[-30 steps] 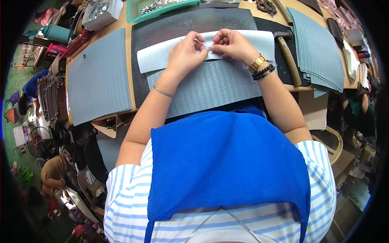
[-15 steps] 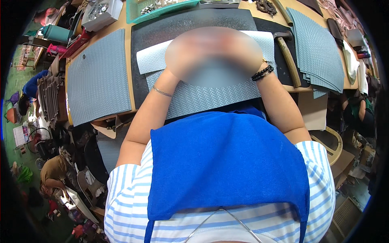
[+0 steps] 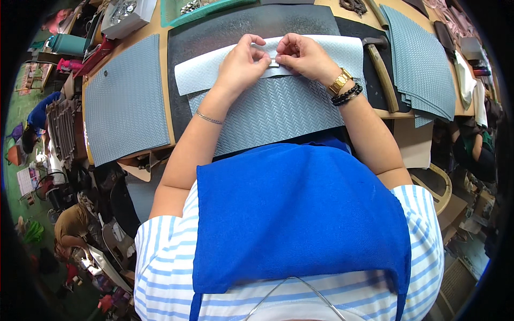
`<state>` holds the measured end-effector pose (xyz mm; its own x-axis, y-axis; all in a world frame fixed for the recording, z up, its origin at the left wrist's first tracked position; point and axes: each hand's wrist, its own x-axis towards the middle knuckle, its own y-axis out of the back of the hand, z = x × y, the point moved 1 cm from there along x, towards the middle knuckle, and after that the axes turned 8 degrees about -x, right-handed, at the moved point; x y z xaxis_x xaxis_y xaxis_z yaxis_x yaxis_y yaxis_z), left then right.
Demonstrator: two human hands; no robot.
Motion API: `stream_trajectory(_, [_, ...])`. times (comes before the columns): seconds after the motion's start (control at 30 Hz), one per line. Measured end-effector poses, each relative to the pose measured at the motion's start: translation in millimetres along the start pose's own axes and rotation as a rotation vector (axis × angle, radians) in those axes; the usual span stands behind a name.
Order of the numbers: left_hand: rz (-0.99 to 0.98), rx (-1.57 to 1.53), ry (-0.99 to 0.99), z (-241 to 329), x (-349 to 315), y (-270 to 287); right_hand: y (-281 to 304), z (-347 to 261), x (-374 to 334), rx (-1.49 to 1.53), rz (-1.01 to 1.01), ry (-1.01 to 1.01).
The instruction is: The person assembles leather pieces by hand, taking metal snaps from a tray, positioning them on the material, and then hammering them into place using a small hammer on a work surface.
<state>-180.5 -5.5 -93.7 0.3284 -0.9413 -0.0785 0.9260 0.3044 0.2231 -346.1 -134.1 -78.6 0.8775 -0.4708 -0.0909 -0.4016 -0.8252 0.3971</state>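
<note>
My left hand (image 3: 244,63) and my right hand (image 3: 306,59) meet over a sheet with a woven pattern. Both are closed, fingertips pinching a small pale piece (image 3: 274,63) between them; its exact kind is too small to make out. The blue-grey woven-pattern sheet (image 3: 278,112) lies in front of me, and a white flap (image 3: 201,74) with a faint weave runs across its far part, under my hands. Beneath them is a dark work board (image 3: 257,24).
A hammer (image 3: 384,80) lies right of the sheet. Stacked blue-grey sheets (image 3: 420,59) are at the right, another sheet (image 3: 128,101) at the left. A green tray (image 3: 209,12) and a white box (image 3: 126,18) with metal parts stand at the back. Other people are farther off.
The view has shifted slightly. My forearms stay in nearly the same place over the sheet. My hands were blurred over earlier, so any finger movement cannot be told.
</note>
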Motion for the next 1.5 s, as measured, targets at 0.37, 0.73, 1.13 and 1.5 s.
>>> stream_trajectory(0.37, [0.002, 0.096, -0.06, -1, 1, 1, -4, -17, -3, -0.098, 0.022, -0.049])
stream_trajectory(0.73, [0.034, 0.18, 0.02, 19, -6, -1, -6, -21, 1, -0.187, 0.001, -0.152])
stream_trajectory(1.13, [0.123, 0.308, -0.095, 11, -13, 1, -4, -28, 10, -0.31, 0.011, -0.15])
stream_trajectory(1.5, [0.191, 0.229, -0.231, 7, -21, -3, 21, -46, 11, -0.581, -0.209, -0.113])
